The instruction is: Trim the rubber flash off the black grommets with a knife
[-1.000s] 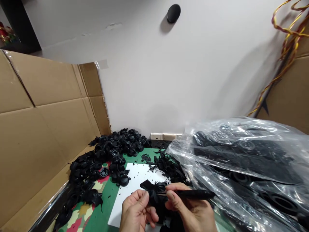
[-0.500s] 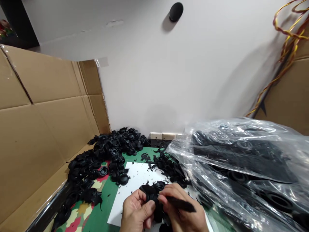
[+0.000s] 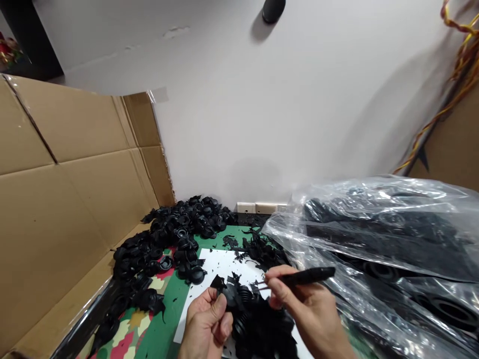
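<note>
Head view: left hand (image 3: pixel 205 324) pinches a ribbed rubber part (image 3: pixel 239 299); right hand (image 3: pixel 307 309) grips a black-handled knife (image 3: pixel 305 275), whose tip could slip into the left thumb.

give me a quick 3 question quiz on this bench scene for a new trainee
1. True or false: the right hand holds a thin black knife-like tool.
2. Which lies nearest the left hand?
A. the clear plastic bag
B. the ribbed black rubber part
C. the cardboard wall
3. Fill in: black scraps lie scattered on a ____ sheet on the green mat.

Key:
1. True
2. B, the left hand's fingers pinch it
3. white
</note>
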